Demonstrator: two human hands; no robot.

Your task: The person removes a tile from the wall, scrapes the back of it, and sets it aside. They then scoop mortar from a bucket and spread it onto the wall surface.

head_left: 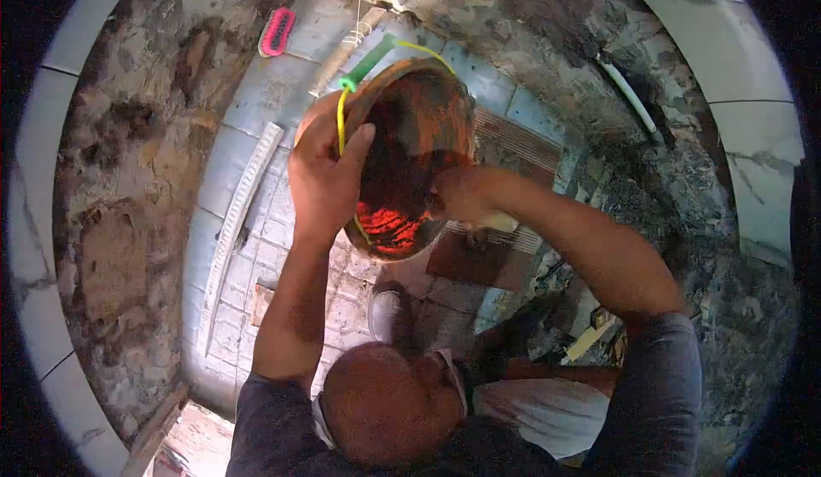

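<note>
A round bucket [415, 126], dark inside with bright orange-red near its lower edge, is tilted so that its open mouth faces the camera. My left hand [329, 169] grips its left rim, thumb on the near side, beside a yellow handle cord with a green grip [372, 62]. My right hand [462, 195] is closed at the bucket's lower right, its fingertips in shadow; what it holds cannot be made out. A pale piece [500, 222] shows just below the right wrist.
A pink brush [276, 32] lies at the upper left, near a wooden stick wound with string [349, 49]. A long pale strip [239, 229] lies on the tiles. Rough walls surround the floor; a white pipe [629, 96] is at right. A person's head [389, 404] shows below.
</note>
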